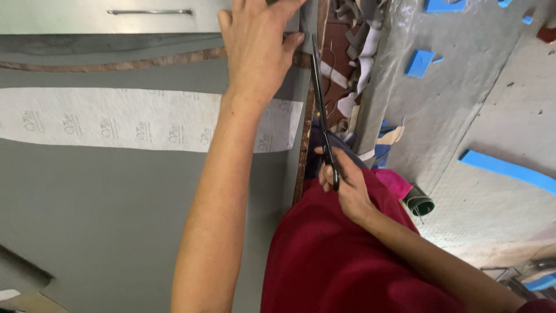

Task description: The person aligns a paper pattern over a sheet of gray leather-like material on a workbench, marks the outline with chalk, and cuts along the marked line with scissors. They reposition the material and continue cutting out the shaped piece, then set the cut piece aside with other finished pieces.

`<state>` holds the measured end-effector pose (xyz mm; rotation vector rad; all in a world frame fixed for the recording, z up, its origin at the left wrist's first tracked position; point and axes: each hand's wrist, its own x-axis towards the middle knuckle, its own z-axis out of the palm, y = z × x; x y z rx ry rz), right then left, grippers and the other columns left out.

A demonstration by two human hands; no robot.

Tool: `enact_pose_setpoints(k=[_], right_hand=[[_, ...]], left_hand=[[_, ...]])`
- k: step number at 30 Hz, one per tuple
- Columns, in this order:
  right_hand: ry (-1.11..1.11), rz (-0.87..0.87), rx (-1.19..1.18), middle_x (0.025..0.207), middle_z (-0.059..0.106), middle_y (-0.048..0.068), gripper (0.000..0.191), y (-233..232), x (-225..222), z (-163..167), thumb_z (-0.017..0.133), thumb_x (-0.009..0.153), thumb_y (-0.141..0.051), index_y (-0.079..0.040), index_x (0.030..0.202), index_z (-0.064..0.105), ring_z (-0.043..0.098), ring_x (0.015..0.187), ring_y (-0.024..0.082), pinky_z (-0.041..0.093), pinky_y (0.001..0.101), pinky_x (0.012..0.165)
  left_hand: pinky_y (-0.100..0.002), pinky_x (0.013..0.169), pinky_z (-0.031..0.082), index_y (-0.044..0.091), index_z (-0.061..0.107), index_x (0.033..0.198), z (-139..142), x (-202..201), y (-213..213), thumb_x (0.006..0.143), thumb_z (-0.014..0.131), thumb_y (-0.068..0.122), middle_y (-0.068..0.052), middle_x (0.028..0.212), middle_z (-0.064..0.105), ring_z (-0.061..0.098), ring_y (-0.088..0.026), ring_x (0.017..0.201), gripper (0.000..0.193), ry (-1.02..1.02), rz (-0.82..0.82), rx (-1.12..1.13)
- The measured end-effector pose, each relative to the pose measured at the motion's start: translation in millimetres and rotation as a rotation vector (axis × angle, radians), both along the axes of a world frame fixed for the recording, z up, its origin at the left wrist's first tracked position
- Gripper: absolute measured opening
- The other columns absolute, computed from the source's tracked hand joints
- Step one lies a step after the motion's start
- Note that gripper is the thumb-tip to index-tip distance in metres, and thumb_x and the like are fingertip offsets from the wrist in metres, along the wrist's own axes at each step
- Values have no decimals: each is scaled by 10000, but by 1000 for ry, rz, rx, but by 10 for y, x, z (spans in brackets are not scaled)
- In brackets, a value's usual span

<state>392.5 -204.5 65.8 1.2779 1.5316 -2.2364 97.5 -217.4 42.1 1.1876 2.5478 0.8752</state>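
Right hand [343,182] grips the scissors [322,113] w/ fingers closed in the handles. Blades run lengthwise along the table's right edge, tips beside the left hand [258,49], which lies open and flat on the grey sheet [116,203]. Sheet lies left of the blades; left hand nearer its far end.

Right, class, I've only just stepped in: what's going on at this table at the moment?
A person in a red garment is working at a table covered with grey sheet material. The left hand presses flat on the sheet near the table's far right corner. The right hand holds long black scissors, blades running along the table's right edge. A white printed strip lies across the grey sheet. On the floor beyond lie offcut scraps and blue foam pieces.
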Motion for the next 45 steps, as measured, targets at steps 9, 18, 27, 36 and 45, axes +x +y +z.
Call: enact_pose_setpoints(k=[9, 18, 27, 36, 45], right_hand=[[-4, 22, 34, 784, 581, 23, 535, 28, -41, -21, 580, 1019, -391, -14, 1396, 537, 546, 698, 92, 456, 246, 656], [-37, 19, 52, 773, 557, 10, 483, 2, -20, -27, 571, 1031, -332, -17, 1396, 550, 525, 679, 86, 445, 242, 643], [-53, -73, 15, 766, 542, -1, 432, -39, -94, -14, 585, 1008, -201, 0, 1390, 553, 534, 672, 88, 465, 240, 622], [-16, -82, 39, 746, 560, 13, 440, -54, -204, 11, 587, 1023, -243, -6, 1392, 560, 524, 652, 83, 447, 233, 608], [-26, -80, 87, 748, 580, 20, 472, -75, -383, 0, 590, 1029, -333, -15, 1377, 575, 533, 638, 80, 452, 235, 590]], left_hand=[[-492, 836, 364, 196, 721, 1277, 52, -45, 22, 774, 883, 125, -80, 1162, 609, 541, -297, 1121, 532, -71, 19, 32], [-483, 856, 363, 212, 721, 1245, -77, -12, 7, 818, 906, 172, -35, 1191, 645, 550, -287, 1136, 467, -6, 18, -2], [-457, 856, 372, 201, 721, 1300, 16, -49, 23, 753, 925, 153, -28, 1145, 533, 513, -247, 1095, 585, -49, 13, 24], [-445, 856, 368, 195, 724, 1298, 114, -64, 17, 733, 921, 144, -17, 1129, 498, 499, -232, 1064, 601, -77, 14, 14], [-438, 860, 365, 191, 720, 1301, 93, -49, 16, 743, 902, 123, -11, 1127, 497, 498, -222, 1057, 590, -95, 40, 28]])
